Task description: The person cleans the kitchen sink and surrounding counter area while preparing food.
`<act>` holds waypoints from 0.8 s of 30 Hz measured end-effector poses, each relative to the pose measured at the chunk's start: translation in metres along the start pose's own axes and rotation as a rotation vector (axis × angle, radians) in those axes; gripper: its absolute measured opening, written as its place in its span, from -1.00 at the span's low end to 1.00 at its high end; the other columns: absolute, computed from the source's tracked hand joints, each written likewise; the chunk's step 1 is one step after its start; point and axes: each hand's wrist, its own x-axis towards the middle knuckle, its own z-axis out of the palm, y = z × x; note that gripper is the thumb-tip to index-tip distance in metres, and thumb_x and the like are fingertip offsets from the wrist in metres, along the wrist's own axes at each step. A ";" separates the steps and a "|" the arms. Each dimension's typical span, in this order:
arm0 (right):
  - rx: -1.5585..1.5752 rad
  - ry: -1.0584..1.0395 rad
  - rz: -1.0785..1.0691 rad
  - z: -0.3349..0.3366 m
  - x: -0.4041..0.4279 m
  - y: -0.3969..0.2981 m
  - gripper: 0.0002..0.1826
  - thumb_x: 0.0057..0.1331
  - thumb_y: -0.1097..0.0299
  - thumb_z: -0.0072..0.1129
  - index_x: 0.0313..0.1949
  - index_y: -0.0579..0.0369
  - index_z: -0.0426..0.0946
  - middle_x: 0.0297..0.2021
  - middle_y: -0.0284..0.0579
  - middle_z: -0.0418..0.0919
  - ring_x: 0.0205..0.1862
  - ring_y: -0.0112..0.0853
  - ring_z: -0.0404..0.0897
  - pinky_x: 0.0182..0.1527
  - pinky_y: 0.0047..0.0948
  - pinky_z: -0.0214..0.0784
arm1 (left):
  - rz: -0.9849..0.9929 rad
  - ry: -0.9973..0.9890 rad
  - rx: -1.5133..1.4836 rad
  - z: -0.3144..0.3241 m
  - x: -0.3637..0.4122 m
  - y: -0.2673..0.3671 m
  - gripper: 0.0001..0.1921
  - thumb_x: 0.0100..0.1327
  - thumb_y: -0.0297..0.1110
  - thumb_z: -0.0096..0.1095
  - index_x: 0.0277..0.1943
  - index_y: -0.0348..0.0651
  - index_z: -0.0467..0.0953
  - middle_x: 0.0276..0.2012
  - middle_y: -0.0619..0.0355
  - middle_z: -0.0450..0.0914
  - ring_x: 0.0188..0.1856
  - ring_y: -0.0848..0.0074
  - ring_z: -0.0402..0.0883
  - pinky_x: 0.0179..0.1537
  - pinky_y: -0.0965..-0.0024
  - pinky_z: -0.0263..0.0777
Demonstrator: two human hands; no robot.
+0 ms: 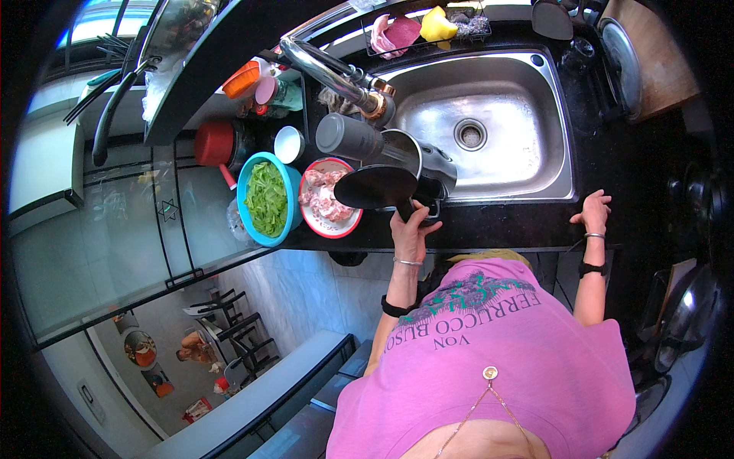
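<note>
My left hand (408,234) grips the short handle of a black round-headed kitchen utensil (375,186); whether it is a turner or a ladle I cannot tell. The dark head overlaps the right rim of a red-rimmed enamel bowl of raw meat pieces (324,198). Behind it are a grey lidded container (347,136) and a grey, round-mouthed vessel (441,163), close to the left side of the steel sink (533,155). To the right, my right hand (593,212) is at the black counter, fingers apart and holding nothing.
Left of the meat stands a turquoise basin (299,201) with leafy greens, near a white bowl (289,144) and a red saucepan (214,143). A chrome faucet (327,69) arches behind. A wire rack (370,43) holds cloths and a scourer. A person (196,348) appears low at left.
</note>
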 end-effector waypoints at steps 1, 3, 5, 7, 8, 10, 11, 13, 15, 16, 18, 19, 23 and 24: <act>0.000 0.000 0.000 -0.001 -0.001 0.000 0.29 -0.46 0.23 0.56 0.16 0.51 -0.14 0.09 0.60 0.02 0.01 0.33 0.26 0.00 -0.09 0.34 | 0.000 0.000 0.000 0.000 0.000 0.000 -0.87 0.06 -0.59 0.11 -0.32 -0.19 0.38 -0.41 0.20 0.43 -0.37 0.52 0.50 -0.42 0.18 0.58; 0.019 0.004 -0.004 -0.003 -0.003 0.000 0.28 -0.45 0.23 0.56 0.16 0.52 -0.15 0.08 0.60 0.03 0.00 0.34 0.27 0.00 -0.08 0.33 | 0.003 0.004 -0.004 0.002 -0.001 0.001 -0.86 0.06 -0.60 0.11 -0.31 -0.19 0.38 -0.41 0.20 0.43 -0.36 0.52 0.50 -0.42 0.18 0.58; 0.021 0.003 -0.009 -0.006 -0.004 -0.002 0.29 -0.45 0.24 0.56 0.16 0.52 -0.15 0.08 0.60 0.02 0.00 0.34 0.27 0.00 -0.08 0.33 | 0.003 0.001 -0.001 -0.001 0.000 0.000 -0.85 0.06 -0.60 0.11 -0.30 -0.19 0.38 -0.40 0.21 0.43 -0.36 0.52 0.50 -0.42 0.18 0.58; 0.024 0.003 -0.010 -0.006 -0.004 -0.001 0.29 -0.45 0.25 0.56 0.16 0.52 -0.16 0.08 0.61 0.02 0.00 0.34 0.27 0.00 -0.07 0.32 | 0.001 -0.005 0.001 -0.001 0.000 0.000 -0.85 0.06 -0.60 0.10 -0.29 -0.18 0.38 -0.40 0.21 0.43 -0.35 0.52 0.50 -0.42 0.17 0.58; 0.023 0.000 -0.010 -0.006 -0.004 -0.001 0.29 -0.45 0.25 0.56 0.17 0.52 -0.16 0.09 0.61 0.02 0.00 0.34 0.27 0.01 -0.07 0.32 | 0.003 -0.006 0.000 -0.001 0.000 0.000 -0.84 0.06 -0.61 0.10 -0.29 -0.18 0.38 -0.39 0.21 0.43 -0.34 0.52 0.50 -0.42 0.17 0.58; 0.023 -0.003 -0.010 -0.002 -0.002 0.000 0.29 -0.45 0.25 0.56 0.17 0.51 -0.17 0.09 0.61 0.01 0.00 0.34 0.27 0.01 -0.07 0.31 | 0.004 -0.008 -0.002 -0.001 0.000 0.000 -0.84 0.06 -0.61 0.10 -0.28 -0.18 0.38 -0.39 0.21 0.43 -0.34 0.52 0.50 -0.42 0.18 0.58; 0.018 0.003 -0.006 0.000 -0.001 0.000 0.29 -0.45 0.24 0.56 0.17 0.51 -0.16 0.09 0.61 0.02 0.00 0.34 0.27 0.01 -0.06 0.32 | 0.005 -0.010 -0.001 -0.001 0.000 0.000 -0.83 0.06 -0.62 0.10 -0.28 -0.18 0.38 -0.38 0.21 0.42 -0.34 0.52 0.50 -0.42 0.18 0.58; 0.013 0.009 -0.003 0.000 0.000 0.000 0.29 -0.46 0.24 0.56 0.17 0.51 -0.16 0.09 0.60 0.02 0.00 0.34 0.27 0.00 -0.06 0.32 | 0.005 -0.011 -0.001 0.000 0.000 0.000 -0.83 0.06 -0.62 0.10 -0.27 -0.18 0.38 -0.38 0.21 0.42 -0.33 0.52 0.50 -0.42 0.18 0.58; 0.020 0.011 0.016 0.000 0.001 0.000 0.30 -0.48 0.22 0.57 0.16 0.51 -0.14 0.07 0.61 0.04 -0.02 0.33 0.29 -0.02 -0.05 0.34 | 0.007 -0.016 -0.006 0.000 0.000 0.001 -0.82 0.06 -0.62 0.09 -0.27 -0.18 0.37 -0.38 0.21 0.42 -0.33 0.51 0.50 -0.42 0.18 0.59; 0.020 0.010 0.015 0.001 0.001 0.000 0.30 -0.48 0.22 0.57 0.16 0.51 -0.14 0.07 0.61 0.04 -0.02 0.33 0.29 -0.02 -0.05 0.34 | 0.007 -0.015 -0.006 0.000 0.000 0.001 -0.82 0.06 -0.62 0.09 -0.27 -0.18 0.37 -0.38 0.21 0.42 -0.33 0.51 0.50 -0.42 0.18 0.59; 0.001 0.043 0.001 0.004 0.002 0.000 0.30 -0.50 0.20 0.57 0.15 0.51 -0.13 0.06 0.60 0.06 -0.03 0.32 0.31 -0.04 -0.05 0.36 | 0.005 -0.018 0.000 -0.001 0.001 0.001 -0.82 0.07 -0.62 0.09 -0.26 -0.19 0.37 -0.38 0.21 0.41 -0.33 0.50 0.50 -0.42 0.17 0.59; 0.001 0.043 0.002 0.005 0.002 0.001 0.30 -0.50 0.20 0.57 0.15 0.51 -0.13 0.06 0.60 0.06 -0.03 0.32 0.31 -0.04 -0.05 0.36 | 0.005 -0.018 0.000 0.000 0.001 0.001 -0.82 0.07 -0.62 0.09 -0.26 -0.19 0.37 -0.38 0.21 0.41 -0.33 0.50 0.50 -0.42 0.17 0.59; 0.000 0.037 -0.011 0.002 0.002 0.001 0.30 -0.51 0.20 0.57 0.14 0.54 -0.11 0.05 0.61 0.07 -0.04 0.32 0.32 -0.04 -0.05 0.36 | 0.002 -0.020 0.007 -0.003 0.002 -0.001 -0.82 0.07 -0.62 0.09 -0.26 -0.19 0.36 -0.37 0.21 0.41 -0.33 0.51 0.50 -0.42 0.19 0.59; 0.008 0.030 -0.018 0.001 0.002 0.001 0.30 -0.52 0.20 0.57 0.14 0.56 -0.11 0.05 0.62 0.07 -0.04 0.33 0.32 -0.04 -0.05 0.35 | -0.005 -0.024 0.013 -0.003 0.002 -0.001 -0.82 0.07 -0.62 0.09 -0.25 -0.19 0.36 -0.37 0.21 0.41 -0.33 0.51 0.50 -0.42 0.19 0.59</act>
